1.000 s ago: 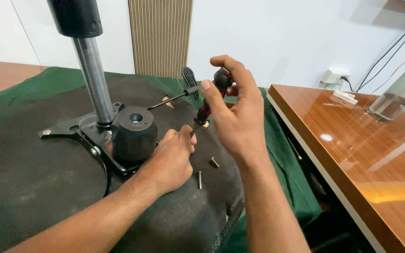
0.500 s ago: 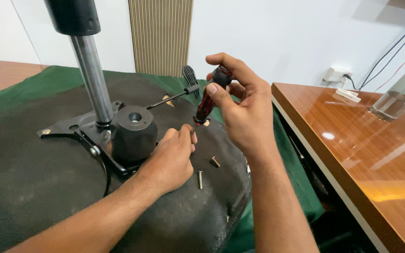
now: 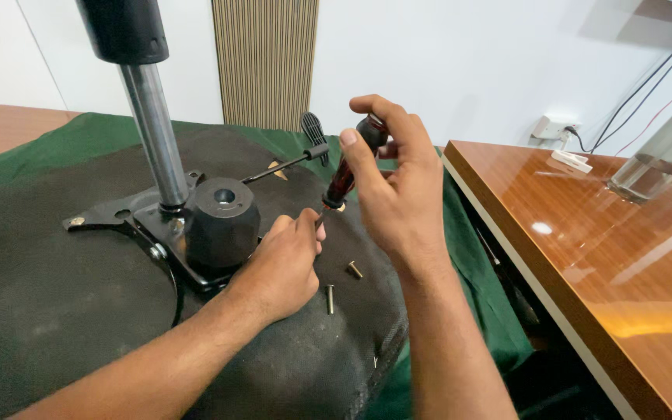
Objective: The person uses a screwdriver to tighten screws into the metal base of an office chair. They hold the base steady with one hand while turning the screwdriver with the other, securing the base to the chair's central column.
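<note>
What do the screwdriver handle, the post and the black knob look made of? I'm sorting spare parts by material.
Screwdriver handle: translucent dark red plastic, glossy, by the light showing through it. Post: bare metal, probably steel, with a bright brushed sheen. Black knob: matte moulded plastic, possibly rubber; the dull, faceted surface leaves that open.

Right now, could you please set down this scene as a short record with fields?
Left hand: rests on the black chair underside, fingers at the screwdriver's tip.
Right hand: grips the dark red screwdriver by its handle, tilted.
Loose screws: two, lying beside the left hand.
Mechanism: black plate with metal column and lever.
Right side: wooden table.
</note>
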